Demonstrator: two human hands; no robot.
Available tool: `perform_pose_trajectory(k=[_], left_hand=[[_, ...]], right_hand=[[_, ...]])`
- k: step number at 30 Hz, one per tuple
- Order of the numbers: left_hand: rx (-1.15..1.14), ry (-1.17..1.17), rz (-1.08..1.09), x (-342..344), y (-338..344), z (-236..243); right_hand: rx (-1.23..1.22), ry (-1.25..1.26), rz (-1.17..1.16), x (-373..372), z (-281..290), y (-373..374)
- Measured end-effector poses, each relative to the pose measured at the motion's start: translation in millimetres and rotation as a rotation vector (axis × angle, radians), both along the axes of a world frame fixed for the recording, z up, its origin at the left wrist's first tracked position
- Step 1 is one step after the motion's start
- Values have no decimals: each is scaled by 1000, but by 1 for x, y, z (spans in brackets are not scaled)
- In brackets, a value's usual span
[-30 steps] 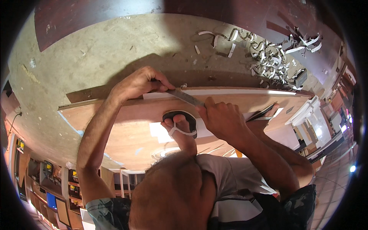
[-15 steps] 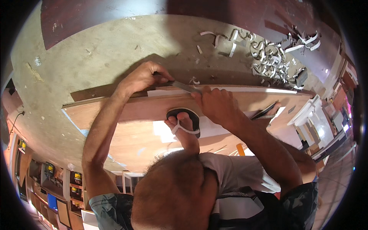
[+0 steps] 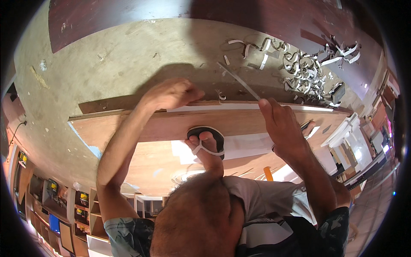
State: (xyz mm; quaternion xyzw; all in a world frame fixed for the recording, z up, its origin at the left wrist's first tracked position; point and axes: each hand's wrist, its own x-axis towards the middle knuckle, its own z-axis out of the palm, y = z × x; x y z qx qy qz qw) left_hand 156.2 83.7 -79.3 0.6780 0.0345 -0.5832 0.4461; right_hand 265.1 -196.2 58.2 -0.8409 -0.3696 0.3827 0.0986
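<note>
Wooden board (image 3: 165, 128) under our sandalled foot (image 3: 208, 147), right hand (image 3: 283, 125) gripping metal tool (image 3: 242, 82), left hand (image 3: 176, 93) curled, hold unclear, curly strips (image 3: 305, 70) at two o'clock, dark panel (image 3: 115, 19) at twelve.

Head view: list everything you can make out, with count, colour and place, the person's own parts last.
Floor: one, grey, upper half
Dark sheet: one, reddish brown, along the top
Wooden board: one at least, light brown, middle
White strip: one, white, along the board's far edge
Flat metal tool: one, grey, over the floor right of centre
Curled strips: uncountable, white and dark, heaped upper right
Block: one, dark, beside the curled strips
Orange object: one, orange, below right of centre
Shelves: several, brown, lower left
Sandals: two, dark, one on the board, one partly hidden at right
Sleeves: two, dark patterned, bottom
Feet: two, in the sandals
Left hand: one, at the board's far edge, curled
Right hand: one, gripping the tool
</note>
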Motion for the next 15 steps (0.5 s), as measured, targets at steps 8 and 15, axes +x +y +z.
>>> perform_pose_trajectory(k=[8, 15], left_hand=[[21, -180, 4, 0, -28, 1], [21, -64, 114, -1, 1, 11]], right_hand=[[-276, 328, -484, 3, 1, -27], [-347, 218, -413, -8, 4, -39]])
